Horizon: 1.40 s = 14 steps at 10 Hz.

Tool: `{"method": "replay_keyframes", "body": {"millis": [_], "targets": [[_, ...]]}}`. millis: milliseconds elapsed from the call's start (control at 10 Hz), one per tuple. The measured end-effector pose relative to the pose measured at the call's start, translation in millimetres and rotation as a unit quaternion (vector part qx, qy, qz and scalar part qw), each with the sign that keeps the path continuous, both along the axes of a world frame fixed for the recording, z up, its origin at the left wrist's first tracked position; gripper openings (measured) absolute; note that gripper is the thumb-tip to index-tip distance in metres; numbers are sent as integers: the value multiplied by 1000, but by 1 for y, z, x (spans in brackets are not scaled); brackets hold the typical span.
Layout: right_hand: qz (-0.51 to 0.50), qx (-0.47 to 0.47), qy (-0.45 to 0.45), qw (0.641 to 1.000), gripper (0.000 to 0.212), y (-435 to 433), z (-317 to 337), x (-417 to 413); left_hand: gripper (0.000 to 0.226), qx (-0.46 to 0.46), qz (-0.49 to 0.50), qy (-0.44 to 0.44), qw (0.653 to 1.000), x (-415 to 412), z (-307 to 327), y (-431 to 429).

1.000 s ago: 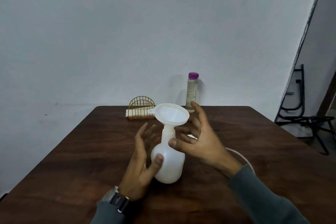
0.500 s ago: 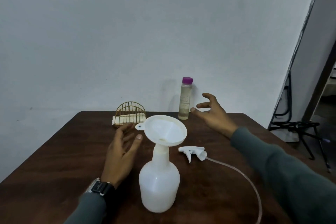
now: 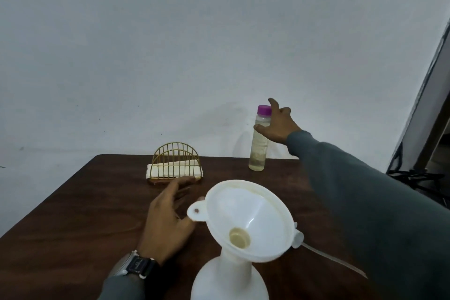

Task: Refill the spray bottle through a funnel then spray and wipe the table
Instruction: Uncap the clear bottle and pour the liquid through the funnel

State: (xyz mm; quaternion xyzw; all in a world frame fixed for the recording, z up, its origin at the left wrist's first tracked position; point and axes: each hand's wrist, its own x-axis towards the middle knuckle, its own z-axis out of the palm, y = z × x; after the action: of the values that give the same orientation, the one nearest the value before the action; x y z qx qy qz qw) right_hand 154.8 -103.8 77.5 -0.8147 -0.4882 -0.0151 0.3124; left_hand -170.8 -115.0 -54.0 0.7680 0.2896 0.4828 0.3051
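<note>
A white spray bottle (image 3: pixel 229 280) stands at the near edge of the view with a white funnel (image 3: pixel 248 219) seated in its neck. The spray head (image 3: pixel 297 238) with its clear tube (image 3: pixel 336 263) lies on the table behind the funnel, mostly hidden. At the far table edge stands a clear refill bottle (image 3: pixel 259 143) with a purple cap and pale liquid. My right hand (image 3: pixel 277 124) is at its upper part, fingers spread, thumb by the bottle's front; no closed grip shows. My left hand (image 3: pixel 168 216) hovers open beside the funnel's tab.
A gold wire holder (image 3: pixel 175 163) with folded white cloths stands at the back left of the dark wooden table (image 3: pixel 73 226). A white wall rises right behind the table. A black metal frame (image 3: pixel 414 175) is on the floor at the right.
My right hand has reached farther back and up to the refill bottle's neck. The left hand stays open beside the funnel. The view has moved closer and lower over the funnel.
</note>
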Motion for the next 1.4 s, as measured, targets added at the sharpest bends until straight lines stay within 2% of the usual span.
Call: {"method": "replay_keyframes", "body": {"millis": [100, 200, 300, 500, 700, 800, 1000, 1200, 1400], "targets": [[-14, -29, 4, 999, 100, 19, 2, 5, 60, 2, -1, -30, 1000, -3, 8, -8], [-10, -20, 13, 1000, 93, 29, -2, 10, 65, -6, -10, -42, 999, -5, 21, -18], [6, 18, 23, 1000, 82, 29, -9, 13, 65, -4, -24, -33, 999, -3, 13, -13], [30, 46, 16, 998, 77, 19, -13, 13, 67, -5, -25, -33, 999, -2, 14, -17], [73, 82, 18, 994, 75, -6, -17, -3, 59, -5, -17, -51, 999, -3, 15, -18], [92, 124, 18, 988, 72, -29, -5, -13, 48, 2, 13, -67, 998, -5, 11, -15], [130, 172, -4, 976, 71, -97, 45, -36, 40, 3, 103, -157, 982, -18, 16, -25], [140, 166, -40, 975, 72, -191, 60, -66, 31, -20, 105, -243, 964, -45, 30, -66], [142, 164, -65, 974, 74, -281, 47, -104, 30, 8, 105, -193, 976, -79, 24, -120]]}}
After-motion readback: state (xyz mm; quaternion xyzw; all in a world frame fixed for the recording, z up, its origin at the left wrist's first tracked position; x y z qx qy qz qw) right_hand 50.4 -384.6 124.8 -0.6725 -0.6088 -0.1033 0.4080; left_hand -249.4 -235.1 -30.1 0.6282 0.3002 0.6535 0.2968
